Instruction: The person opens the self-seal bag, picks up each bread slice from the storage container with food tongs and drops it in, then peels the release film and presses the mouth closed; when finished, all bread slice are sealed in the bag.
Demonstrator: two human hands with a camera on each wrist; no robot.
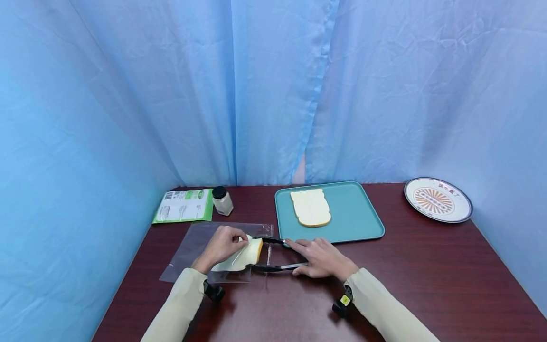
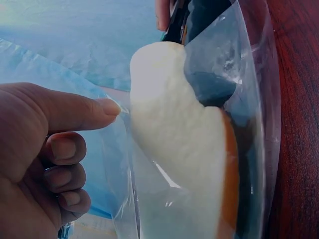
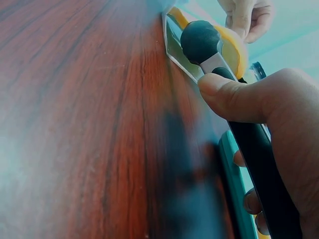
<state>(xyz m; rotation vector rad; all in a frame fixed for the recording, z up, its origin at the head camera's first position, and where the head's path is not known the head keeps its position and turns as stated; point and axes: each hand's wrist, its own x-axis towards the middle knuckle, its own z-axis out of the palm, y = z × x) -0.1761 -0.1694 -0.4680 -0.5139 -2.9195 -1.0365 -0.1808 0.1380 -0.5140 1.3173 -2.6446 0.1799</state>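
My left hand (image 1: 223,246) pinches the edge of a clear plastic bag (image 2: 251,149) between thumb and finger. A white bread slice (image 2: 174,104) with a brown crust lies partly inside that bag, its near part covered by the film. My right hand (image 1: 321,258) grips black-tipped tongs (image 1: 266,269), whose two arms stand spread apart with their tips at opposite sides of the slice. In the right wrist view, the thumb presses along one tong arm (image 3: 261,164) while other fingers curl beneath it.
A teal tray (image 1: 354,213) holds another bread slice (image 1: 311,208) behind my right hand. Back left are a green and white packet (image 1: 183,206) and a black-capped jar (image 1: 222,201). A patterned plate (image 1: 438,200) sits far right. Blue curtains (image 1: 273,95) enclose the table (image 1: 427,275).
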